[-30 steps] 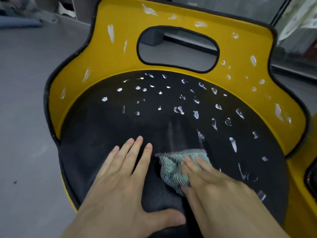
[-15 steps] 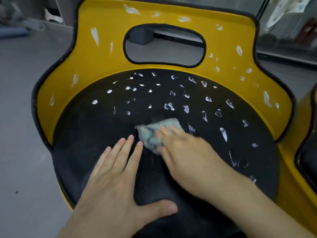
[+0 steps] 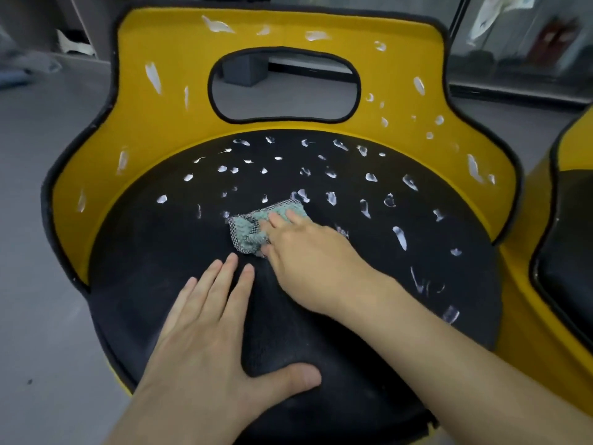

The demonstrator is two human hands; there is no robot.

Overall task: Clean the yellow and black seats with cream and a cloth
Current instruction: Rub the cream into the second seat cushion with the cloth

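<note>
Right hand (image 3: 308, 252) presses crumpled green cloth (image 3: 256, 228) flat-fingered mid black seat cushion (image 3: 144, 284), among white cream dabs (image 3: 399, 237); left hand (image 3: 205, 335) splayed flat near front edge.

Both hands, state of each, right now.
Left hand: open, flat on the black seat cushion, holding nothing.
Right hand: open, straight fingers pressing the green cloth onto the cushion.

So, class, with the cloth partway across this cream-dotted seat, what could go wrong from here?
The bunched cloth under the right hand may smear the cream dabs rather than lift them. The left hand, flat on the black cushion, could catch cream. Dabs on the yellow backrest might get missed.
</note>
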